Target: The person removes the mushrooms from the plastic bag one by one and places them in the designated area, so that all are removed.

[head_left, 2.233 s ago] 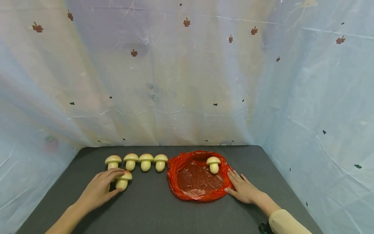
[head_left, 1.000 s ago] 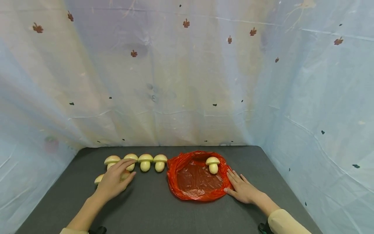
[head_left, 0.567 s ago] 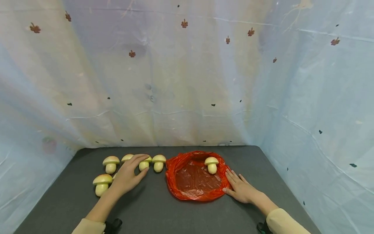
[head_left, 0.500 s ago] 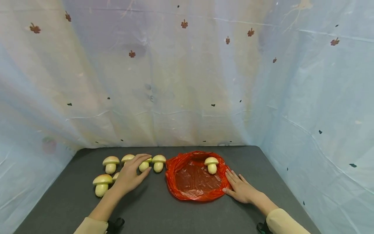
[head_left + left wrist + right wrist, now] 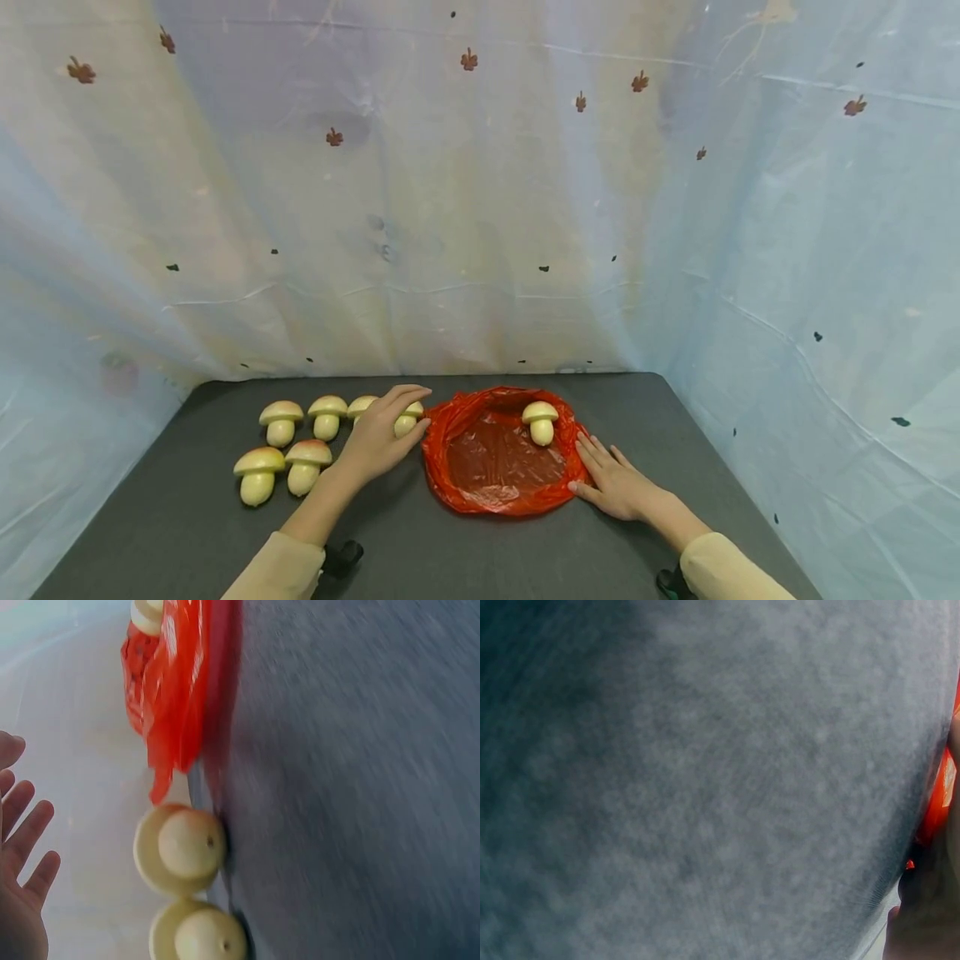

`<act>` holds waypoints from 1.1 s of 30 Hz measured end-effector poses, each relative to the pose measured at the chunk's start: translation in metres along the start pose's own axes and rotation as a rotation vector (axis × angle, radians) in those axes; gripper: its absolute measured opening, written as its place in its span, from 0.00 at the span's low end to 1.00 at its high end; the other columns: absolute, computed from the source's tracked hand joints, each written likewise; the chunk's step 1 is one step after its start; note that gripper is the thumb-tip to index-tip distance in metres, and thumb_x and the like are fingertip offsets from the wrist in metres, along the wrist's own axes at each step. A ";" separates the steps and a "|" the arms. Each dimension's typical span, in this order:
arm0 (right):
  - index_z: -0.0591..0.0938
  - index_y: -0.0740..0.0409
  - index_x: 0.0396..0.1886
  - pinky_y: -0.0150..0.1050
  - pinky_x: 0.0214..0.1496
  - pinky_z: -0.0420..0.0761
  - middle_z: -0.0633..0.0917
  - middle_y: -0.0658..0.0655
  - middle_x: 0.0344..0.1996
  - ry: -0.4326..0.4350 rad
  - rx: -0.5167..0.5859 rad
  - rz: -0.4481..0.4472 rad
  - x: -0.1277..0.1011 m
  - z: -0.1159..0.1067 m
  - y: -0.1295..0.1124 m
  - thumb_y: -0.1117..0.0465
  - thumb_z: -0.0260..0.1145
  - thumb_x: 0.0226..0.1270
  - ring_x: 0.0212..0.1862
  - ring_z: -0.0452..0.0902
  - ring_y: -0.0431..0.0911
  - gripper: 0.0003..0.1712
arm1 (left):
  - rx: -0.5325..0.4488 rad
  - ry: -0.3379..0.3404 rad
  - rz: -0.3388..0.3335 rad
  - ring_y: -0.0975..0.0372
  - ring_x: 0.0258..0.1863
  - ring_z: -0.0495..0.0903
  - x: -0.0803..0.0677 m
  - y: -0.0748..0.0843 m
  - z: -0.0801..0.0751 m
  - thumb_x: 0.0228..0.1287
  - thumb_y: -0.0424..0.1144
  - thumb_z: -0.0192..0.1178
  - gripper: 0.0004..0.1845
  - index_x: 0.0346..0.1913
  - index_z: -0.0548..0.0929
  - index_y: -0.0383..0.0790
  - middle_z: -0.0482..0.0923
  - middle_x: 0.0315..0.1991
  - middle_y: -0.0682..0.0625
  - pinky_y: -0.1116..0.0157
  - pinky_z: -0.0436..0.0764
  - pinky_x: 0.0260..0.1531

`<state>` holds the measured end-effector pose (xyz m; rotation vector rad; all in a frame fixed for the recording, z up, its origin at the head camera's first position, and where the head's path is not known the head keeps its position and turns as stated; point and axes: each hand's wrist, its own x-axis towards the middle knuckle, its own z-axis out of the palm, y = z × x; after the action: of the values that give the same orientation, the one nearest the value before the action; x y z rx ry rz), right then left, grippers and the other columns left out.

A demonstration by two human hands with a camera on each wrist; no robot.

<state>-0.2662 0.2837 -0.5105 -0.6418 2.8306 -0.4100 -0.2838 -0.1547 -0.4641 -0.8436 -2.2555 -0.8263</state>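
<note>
My left hand hovers over the back row of toy mushrooms, its thumb and fingers spread apart around the view of the rightmost mushroom. In the left wrist view those fingers stand apart from the mushroom, holding nothing. My right hand lies flat with straight fingers against the right rim of a red plastic bag. The bag is spread open, and one mushroom stands inside at its back right. In the right wrist view only a dark edge of the right hand shows.
More mushrooms stand at the left: two in front, and others behind, one partly hidden by my left hand. All rest on a dark grey table. A pale patterned curtain encloses the back and sides.
My left hand has let go of the front mushroom and moved right along the back row to its right end. My right hand stays at the bag. The view has shifted slightly.
</note>
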 end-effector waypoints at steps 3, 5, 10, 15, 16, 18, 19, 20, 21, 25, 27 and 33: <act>0.55 0.65 0.83 0.68 0.79 0.44 0.53 0.66 0.83 -0.013 0.000 0.001 -0.001 -0.004 -0.005 0.30 0.52 0.78 0.83 0.43 0.64 0.53 | -0.003 -0.012 0.013 0.52 0.54 0.83 0.006 0.004 0.010 0.66 0.37 0.72 0.25 0.65 0.82 0.42 0.80 0.61 0.46 0.46 0.84 0.51; 0.56 0.67 0.83 0.70 0.79 0.43 0.53 0.68 0.82 -0.014 0.009 -0.003 -0.002 -0.006 -0.007 0.33 0.54 0.79 0.82 0.44 0.66 0.52 | -0.006 -0.022 0.018 0.52 0.52 0.84 0.011 0.007 0.017 0.66 0.37 0.73 0.25 0.65 0.82 0.42 0.80 0.61 0.46 0.45 0.83 0.51; 0.55 0.67 0.83 0.70 0.78 0.45 0.53 0.69 0.82 -0.010 -0.010 -0.007 -0.003 -0.005 -0.008 0.34 0.53 0.80 0.82 0.45 0.67 0.51 | -0.028 -0.052 0.012 0.53 0.55 0.84 0.021 0.015 0.032 0.66 0.38 0.73 0.24 0.64 0.82 0.41 0.81 0.60 0.48 0.46 0.83 0.54; 0.54 0.63 0.84 0.66 0.80 0.45 0.53 0.64 0.83 -0.013 -0.019 0.013 -0.002 -0.005 -0.007 0.32 0.52 0.79 0.83 0.44 0.62 0.51 | -0.060 -0.078 0.015 0.53 0.57 0.83 0.029 0.023 0.046 0.67 0.40 0.72 0.24 0.64 0.82 0.42 0.80 0.60 0.49 0.48 0.83 0.56; 0.54 0.62 0.84 0.66 0.80 0.45 0.53 0.64 0.83 -0.015 -0.019 0.018 -0.002 -0.005 -0.008 0.33 0.53 0.79 0.83 0.44 0.61 0.51 | -0.061 -0.080 0.019 0.53 0.56 0.84 0.031 0.024 0.049 0.67 0.40 0.72 0.24 0.65 0.82 0.42 0.80 0.60 0.49 0.47 0.83 0.55; 0.54 0.62 0.84 0.65 0.81 0.45 0.53 0.63 0.83 -0.019 -0.027 0.025 -0.002 -0.005 -0.008 0.32 0.52 0.79 0.83 0.43 0.61 0.51 | -0.066 -0.091 0.021 0.53 0.57 0.83 0.034 0.028 0.055 0.68 0.40 0.72 0.24 0.65 0.82 0.43 0.80 0.61 0.49 0.46 0.82 0.56; 0.54 0.62 0.84 0.65 0.81 0.45 0.53 0.63 0.83 -0.020 -0.031 0.029 -0.001 -0.005 -0.009 0.32 0.52 0.79 0.83 0.44 0.60 0.51 | -0.065 -0.098 0.020 0.53 0.57 0.83 0.035 0.029 0.058 0.68 0.41 0.71 0.24 0.65 0.81 0.44 0.80 0.61 0.49 0.46 0.82 0.56; 0.54 0.62 0.84 0.65 0.81 0.45 0.53 0.63 0.83 -0.021 -0.035 0.031 -0.001 -0.005 -0.008 0.32 0.52 0.79 0.83 0.44 0.60 0.50 | -0.062 -0.107 0.015 0.53 0.57 0.83 0.036 0.031 0.060 0.69 0.41 0.71 0.24 0.66 0.81 0.44 0.80 0.61 0.49 0.46 0.82 0.57; 0.54 0.62 0.84 0.65 0.81 0.45 0.53 0.63 0.83 -0.021 -0.035 0.031 -0.001 -0.005 -0.008 0.32 0.52 0.79 0.83 0.44 0.61 0.50 | -0.058 -0.116 0.013 0.53 0.57 0.83 0.037 0.033 0.063 0.69 0.41 0.71 0.24 0.66 0.81 0.44 0.80 0.62 0.49 0.46 0.82 0.57; 0.54 0.63 0.84 0.66 0.80 0.45 0.53 0.64 0.83 -0.016 -0.027 0.023 -0.001 -0.004 -0.007 0.33 0.52 0.79 0.83 0.44 0.62 0.51 | -0.049 -0.162 -0.013 0.54 0.57 0.83 0.041 0.038 0.073 0.71 0.44 0.69 0.24 0.68 0.80 0.47 0.78 0.63 0.51 0.47 0.80 0.59; 0.54 0.65 0.83 0.68 0.79 0.45 0.54 0.67 0.82 -0.007 -0.015 0.009 -0.001 -0.004 -0.006 0.33 0.53 0.79 0.82 0.44 0.64 0.51 | -0.058 -0.186 -0.027 0.55 0.58 0.82 0.044 0.041 0.078 0.72 0.44 0.68 0.25 0.69 0.79 0.47 0.78 0.64 0.51 0.47 0.80 0.60; 0.54 0.65 0.83 0.68 0.79 0.45 0.54 0.67 0.82 -0.001 -0.013 0.007 0.000 -0.002 -0.005 0.32 0.52 0.79 0.82 0.45 0.65 0.52 | -0.081 -0.251 -0.055 0.54 0.61 0.80 0.052 0.049 0.093 0.73 0.45 0.67 0.25 0.70 0.79 0.46 0.77 0.65 0.50 0.47 0.79 0.62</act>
<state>-0.2647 0.2800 -0.5067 -0.6349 2.8365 -0.3900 -0.3093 -0.0408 -0.4702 -0.9732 -2.4864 -0.8848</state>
